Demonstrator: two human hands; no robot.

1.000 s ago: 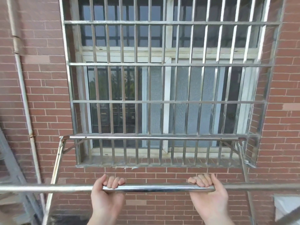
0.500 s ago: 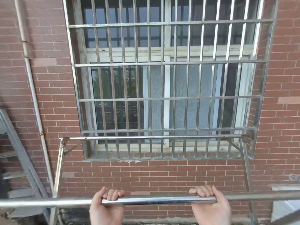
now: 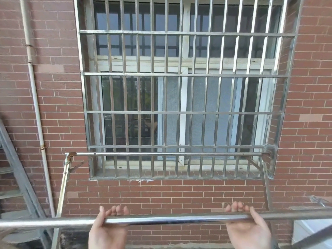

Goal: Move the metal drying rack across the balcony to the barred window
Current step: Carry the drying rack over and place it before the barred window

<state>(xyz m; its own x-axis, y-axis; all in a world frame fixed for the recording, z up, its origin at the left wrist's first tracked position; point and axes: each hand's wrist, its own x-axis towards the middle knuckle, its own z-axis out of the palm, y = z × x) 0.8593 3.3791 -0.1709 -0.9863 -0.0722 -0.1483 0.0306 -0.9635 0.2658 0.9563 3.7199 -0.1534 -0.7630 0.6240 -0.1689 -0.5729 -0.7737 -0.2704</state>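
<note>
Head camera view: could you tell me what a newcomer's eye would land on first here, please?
First, the barred window, filling the upper middle of a red brick wall. Next, the near rail of the metal drying rack, crossing the bottom of the view, with the left hand and right hand cupped under it, fingers over its top. The rack's far rail runs along the window's lower bars, and a pale drainpipe descends the wall at left.

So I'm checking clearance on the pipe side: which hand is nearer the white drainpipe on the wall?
Left. The left hand grips the rack's near bar right of the drainpipe; the right hand holds it farther right.
</note>
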